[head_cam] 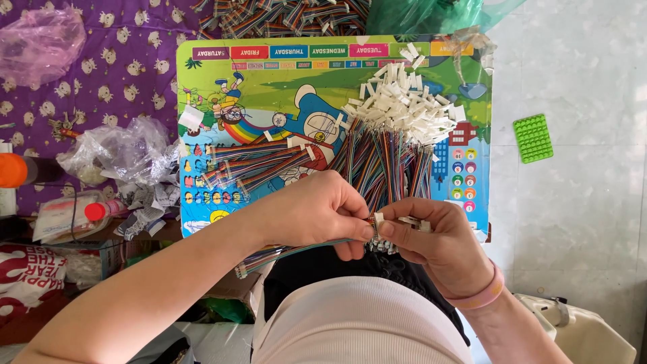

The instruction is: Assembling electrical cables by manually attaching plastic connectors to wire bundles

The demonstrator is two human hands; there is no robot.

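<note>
- We see the left hand (323,209) at frame centre, pinched shut on a flat multicoloured ribbon cable (296,251) that trails to the lower left.
- Right hand (435,239) just right of it, fingers closed on a small white connector (379,218), more white pieces tucked in its palm.
- Connector touches the cable end, right between both hands' fingertips.
- Above the hands: bundle of finished cables (384,158) with a pile of white plugs (404,104) on a colourful cartoon board (269,94).
- Upper right of centre: green studded block (532,137) on the pale tiled floor (579,202).
- Left edge: crumpled plastic bags (121,152) on purple patterned cloth (128,74).
- Pink wristband (486,294) on the right wrist.
</note>
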